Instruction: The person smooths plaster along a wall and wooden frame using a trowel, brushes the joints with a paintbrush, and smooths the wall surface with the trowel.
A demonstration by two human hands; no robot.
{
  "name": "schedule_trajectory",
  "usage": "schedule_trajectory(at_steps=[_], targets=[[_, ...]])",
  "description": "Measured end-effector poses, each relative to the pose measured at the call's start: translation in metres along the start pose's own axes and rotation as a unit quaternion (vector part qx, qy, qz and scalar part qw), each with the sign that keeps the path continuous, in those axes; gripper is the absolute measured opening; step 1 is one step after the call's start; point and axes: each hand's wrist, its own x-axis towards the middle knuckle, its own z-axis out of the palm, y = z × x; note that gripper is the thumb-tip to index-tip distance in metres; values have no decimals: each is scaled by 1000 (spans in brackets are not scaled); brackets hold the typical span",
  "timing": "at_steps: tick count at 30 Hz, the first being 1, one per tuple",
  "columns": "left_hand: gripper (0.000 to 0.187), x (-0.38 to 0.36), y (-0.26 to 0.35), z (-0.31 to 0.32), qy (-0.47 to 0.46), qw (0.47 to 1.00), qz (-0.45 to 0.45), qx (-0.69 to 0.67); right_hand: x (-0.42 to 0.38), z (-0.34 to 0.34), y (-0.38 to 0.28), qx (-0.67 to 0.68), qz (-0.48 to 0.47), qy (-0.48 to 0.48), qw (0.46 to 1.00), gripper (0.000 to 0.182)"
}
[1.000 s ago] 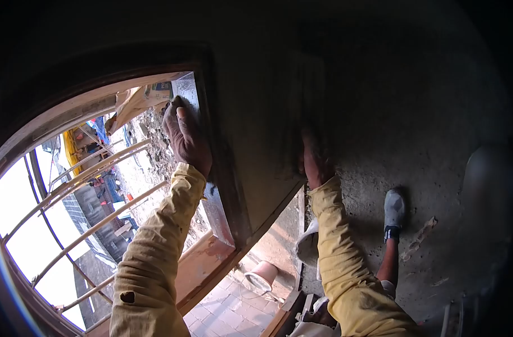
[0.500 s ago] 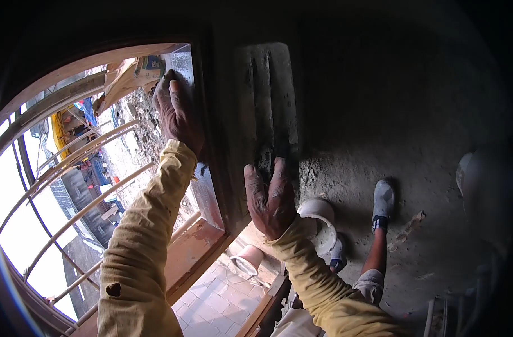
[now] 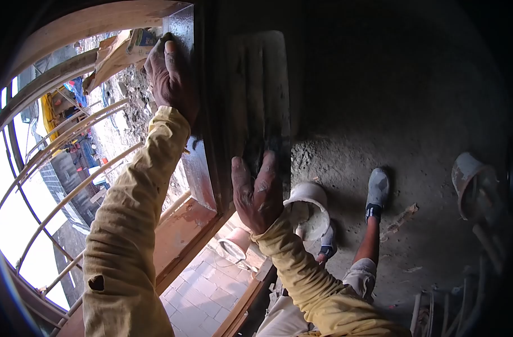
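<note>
My left hand [image 3: 172,78] is at the window frame [image 3: 195,168], its fingers wrapped around the frame's edge with the thumb pointing up. Against the dark wall beside the frame lies a long grey trowel-like float [image 3: 262,84] with ridges along its length. My right hand [image 3: 257,194] is at the float's lower end, thumb and forefinger stretched along it; the other fingers are hidden behind. Both forearms are in yellowish sleeves, the left one with a hole.
A white bucket [image 3: 310,196] stands on the floor near my feet, with another bucket [image 3: 470,180] at the right. A pinkish bucket [image 3: 235,242] is on the tiles below. Curved bars [image 3: 87,180] cross the window opening at the left.
Both hands and the float appear slightly higher and further left in view, as does the window frame. The bucket at the right now shows more clearly. Both hands keep their hold.
</note>
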Motion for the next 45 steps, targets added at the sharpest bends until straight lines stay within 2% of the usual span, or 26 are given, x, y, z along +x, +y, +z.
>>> schedule_trajectory(at_steps=[2,3,5,6,8,12,14,18,20,24,26,30,32,36,38,42,44,45], targets=[[51,1,0,0,5,1000,12,15,1,3,-3,128,142,-19,981,57],[51,1,-1,1,5,1000,11,15,2,3,-1,127,142,-20,981,57],[51,1,-3,1,6,1000,22,-10,2,4,4,-4,-39,32,999,60],[51,1,-2,0,5,1000,21,-10,1,6,2,-4,-39,32,999,60],[50,1,3,-1,-2,1000,17,13,-2,10,-2,100,82,50,990,52],[49,1,2,-1,-6,999,25,18,-4,13,2,101,72,55,991,45],[48,0,-7,4,9,1000,-5,-25,-4,8,6,-80,-90,15,993,40],[48,1,4,1,1,1000,-13,-13,-3,10,1,-15,-31,19,999,41],[49,0,4,1,1,1000,-15,-26,-4,14,6,-96,-98,46,990,40],[50,1,10,1,0,999,-24,-21,0,17,4,-70,-87,61,992,42],[50,1,9,0,-3,1000,-18,-17,1,19,-2,84,38,71,993,48],[50,0,9,1,-2,999,-23,-25,9,18,-4,89,57,71,992,57],[50,0,7,0,-2,1000,-17,-13,20,11,-3,0,-32,57,998,59],[50,0,5,1,1,1000,-11,-28,31,18,-3,-7,18,72,997,52],[50,0,5,0,-10,1000,-13,-10,41,16,-3,-67,-41,100,992,48],[50,-1,10,-1,-12,999,-25,-16,56,14,-1,-105,-21,80,991,49],[51,0,8,0,-14,999,-24,-23,61,8,2,-207,-146,92,963,52],[51,0,9,-1,-14,999,-22,-23,60,10,1,-207,-146,93,963,52]])
